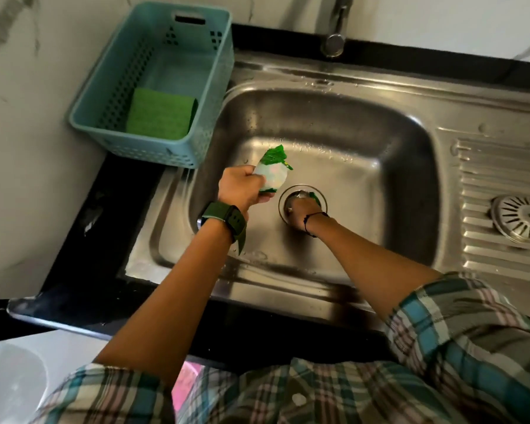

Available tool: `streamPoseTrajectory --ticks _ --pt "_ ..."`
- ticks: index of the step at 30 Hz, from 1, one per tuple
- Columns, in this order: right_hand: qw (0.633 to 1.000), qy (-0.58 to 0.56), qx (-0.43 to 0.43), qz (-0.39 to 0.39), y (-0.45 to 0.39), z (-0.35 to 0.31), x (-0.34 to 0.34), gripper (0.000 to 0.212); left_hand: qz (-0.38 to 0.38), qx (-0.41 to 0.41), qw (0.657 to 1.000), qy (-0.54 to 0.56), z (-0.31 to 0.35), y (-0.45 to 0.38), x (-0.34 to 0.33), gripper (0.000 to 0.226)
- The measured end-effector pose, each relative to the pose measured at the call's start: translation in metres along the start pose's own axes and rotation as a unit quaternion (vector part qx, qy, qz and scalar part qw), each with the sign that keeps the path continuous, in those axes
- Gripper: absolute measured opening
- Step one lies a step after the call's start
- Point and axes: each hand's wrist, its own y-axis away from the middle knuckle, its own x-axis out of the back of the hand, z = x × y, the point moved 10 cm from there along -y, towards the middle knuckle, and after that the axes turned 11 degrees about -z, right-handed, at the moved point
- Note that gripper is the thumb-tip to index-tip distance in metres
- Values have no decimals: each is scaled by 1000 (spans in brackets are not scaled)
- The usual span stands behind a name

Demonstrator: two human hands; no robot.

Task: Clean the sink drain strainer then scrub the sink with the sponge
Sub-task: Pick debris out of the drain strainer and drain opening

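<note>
Far left, a pale marbled wall (28,133) runs down to a black countertop (83,240), and a white rounded object (10,381) sits in the bottom corner, too blurred to identify. On the counter's back corner stands a teal plastic basket (110,96) with a green sponge (161,114) lying flat inside it, well apart from both hands.

Now the stainless steel sink (364,142), its basin beaded with water drops. The left hand (242,188), green watch (224,221) on the wrist, is curled around a white-and-green packet (273,175), holding it over the basin's left side. Just beside it, the right hand (300,212) is down on the drain opening (283,206) at the basin floor, fingers bunched onto something green there; whether it truly grasps it I cannot tell, the fingers are hidden. A dark cord circles that wrist.

Above, a chrome faucet (335,38) rises from the back rim against the white wall.

Out right, on the ribbed draining board (484,179), lies the round metal drain strainer (520,217), out of the drain, untouched. Plaid sleeves (471,332) fill the foreground.
</note>
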Motion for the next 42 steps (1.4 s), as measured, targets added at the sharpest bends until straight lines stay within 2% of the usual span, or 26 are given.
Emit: streamPoseTrajectory --ticks 4,6,10,13,15,18,19,21,25,28,30,31,32,33,34,35,36,37,38,39,40,42 --pt "994 99 -32 -29 -18 -6 -17 44 3 20 1000 -10 -11 -3 4 22" --pt "994 95 -56 -23 -24 -4 -22 46 9 27 1000 -11 -14 -8 9 25" --pt "995 18 -88 38 -23 2 -14 38 15 39 999 -4 -19 -20 14 30" --pt "987 -71 -93 112 -15 18 8 27 12 58 998 -3 -24 -29 10 28" --pt "959 -197 -86 185 -2 34 31 21 3 73 997 5 -27 -34 3 25" --pt "869 -389 -13 305 33 43 73 11 -35 85 996 23 -27 -38 -16 23" --pt "852 -400 26 336 46 37 87 9 -46 88 995 27 -27 -39 -22 25" --pt "854 -354 99 369 69 16 107 8 -71 94 992 34 -28 -40 -33 27" --pt "899 -245 164 323 79 -15 106 8 -118 95 984 97 -27 -40 -49 17" --pt "943 -176 151 240 66 -17 96 13 -115 101 982 109 -33 -39 -48 16" --pt "946 -219 166 170 58 -13 90 19 -104 98 984 110 -34 -37 -44 13" --pt "925 -306 178 139 56 -7 89 22 -95 96 984 114 -33 -37 -42 10" --pt "880 -418 182 131 54 1 88 25 -85 97 984 118 -32 -37 -40 11" --pt "831 -511 162 151 50 18 87 27 -75 101 984 125 -32 -37 -39 14" --pt "802 -559 116 176 43 36 80 29 -65 106 984 131 -32 -37 -37 20" --pt "811 -551 61 189 35 50 72 27 -58 109 983 134 -33 -38 -37 25" --pt "857 -484 14 176 24 57 63 24 -55 112 983 134 -33 -38 -37 28" --pt "919 -370 -19 133 11 59 50 23 -54 113 983 133 -33 -37 -37 30" --pt "966 -247 -33 75 0 56 31 26 -56 114 983 133 -34 -36 -38 31" --pt "989 -139 -35 23 -10 51 11 29 -57 116 983 133 -34 -35 -39 32" --pt "998 -57 -35 -14 -15 47 -6 31 -56 118 982 134 -36 -34 -38 33" --pt "999 21 -33 -19 -20 40 -23 32 -58 122 982 133 -38 -33 -38 33"
